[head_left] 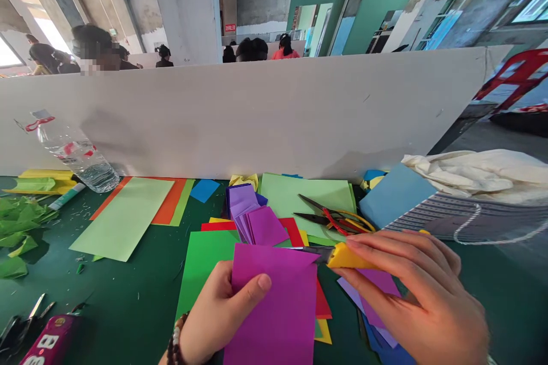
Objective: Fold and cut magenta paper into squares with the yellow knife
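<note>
My left hand [222, 313] pinches a folded purple sheet of paper [278, 308] at its left edge, thumb on top. My right hand [415, 291] is closed round a yellow utility knife [342, 255]. Its blade [306, 250] points left and lies at the top edge of the purple sheet. Under the sheet lies green paper [205, 268]. Behind it sits a stack of small purple squares [257, 219]. Red-and-yellow scissors [334, 218] rest open on a light green sheet [308, 197].
A white partition board [257, 114] closes the far side of the green table [128, 308]. A plastic water bottle [77, 154] leans at the left, beside orange and light green sheets [132, 214]. Green paper scraps [21, 228], a pink power strip [47, 342], a cloth bag [479, 174].
</note>
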Motion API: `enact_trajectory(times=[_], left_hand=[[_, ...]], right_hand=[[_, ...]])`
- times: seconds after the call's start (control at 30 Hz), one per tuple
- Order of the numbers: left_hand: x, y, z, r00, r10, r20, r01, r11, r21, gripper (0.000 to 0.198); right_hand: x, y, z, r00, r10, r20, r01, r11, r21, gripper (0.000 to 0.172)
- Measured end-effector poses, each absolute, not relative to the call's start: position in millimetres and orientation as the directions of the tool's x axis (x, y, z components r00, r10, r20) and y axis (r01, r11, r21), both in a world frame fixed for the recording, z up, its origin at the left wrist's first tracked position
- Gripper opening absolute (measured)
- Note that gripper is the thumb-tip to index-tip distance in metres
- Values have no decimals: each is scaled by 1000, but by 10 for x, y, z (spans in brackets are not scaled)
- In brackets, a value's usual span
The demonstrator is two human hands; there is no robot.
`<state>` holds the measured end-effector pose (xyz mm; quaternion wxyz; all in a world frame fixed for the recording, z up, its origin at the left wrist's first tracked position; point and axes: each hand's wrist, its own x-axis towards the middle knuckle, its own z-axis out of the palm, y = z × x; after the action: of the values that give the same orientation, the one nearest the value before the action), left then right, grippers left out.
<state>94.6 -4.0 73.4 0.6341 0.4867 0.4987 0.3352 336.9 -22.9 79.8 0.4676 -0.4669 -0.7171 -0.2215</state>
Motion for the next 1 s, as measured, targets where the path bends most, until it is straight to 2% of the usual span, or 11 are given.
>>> enact_trajectory(times=[0.07,0.17,0.3,0.53,0.67,0.83,1.0], left_hand=[[952,-49,692,213,912,-349,39,349,936,67],[963,-40,677,214,905,-368,67,362,930,69],[954,-16,720,263,899,-351,99,336,937,69],[972,-23,768,462,839,-288,174,233,957,66],[1036,-59,732,432,849,-304,165,258,952,67],[1079,-89,717,342,871,-353,129,328,936,69],[1082,-97,732,297,881,-368,183,325,928,71]], right_hand=[[3375,-231,813,-140,463,875,877,469,-108,24],[3374,-232,830,-157,478,864,878,468,-99,21],[3382,-222,837,-161,483,861,881,463,-96,20],[3401,-213,816,-211,494,844,842,530,-99,20],[3365,-218,794,-193,507,840,847,519,-118,24],[3303,-215,807,-178,493,852,855,506,-113,21],[3284,-226,814,-162,488,858,865,488,-115,22]])
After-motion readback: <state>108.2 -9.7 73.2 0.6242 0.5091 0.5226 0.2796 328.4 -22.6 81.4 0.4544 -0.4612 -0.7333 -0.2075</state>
